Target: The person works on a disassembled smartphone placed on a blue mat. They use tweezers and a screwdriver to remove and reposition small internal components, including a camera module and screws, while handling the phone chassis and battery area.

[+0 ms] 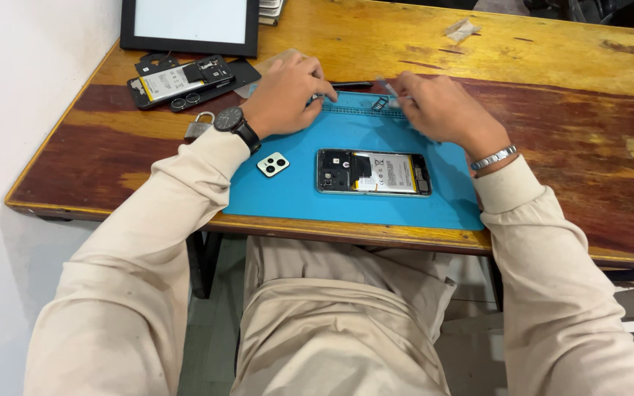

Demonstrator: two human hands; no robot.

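A person sits at a wooden desk [552,66] with a blue mat [295,198] on it. An open phone [373,172] lies in the middle of the mat, just in front of both hands. Its back cover is already off, so the battery shows, with a white and yellow label on it. The inside parts still sit in place. A small white camera piece [273,164] lies on the mat, to the left of the phone.

The left hand [288,92] rests at the far edge of the mat. Its fingers are curled down, and I cannot tell if they hold anything. The right hand [438,110] has its fingers closed on a thin tool [388,88].

A second open phone [181,79] lies at the far left, also with a white and yellow label. Beside it are a padlock [198,127] and a flat screen with a black frame [189,26]. A small clear bag [461,30] lies far back on the desk.
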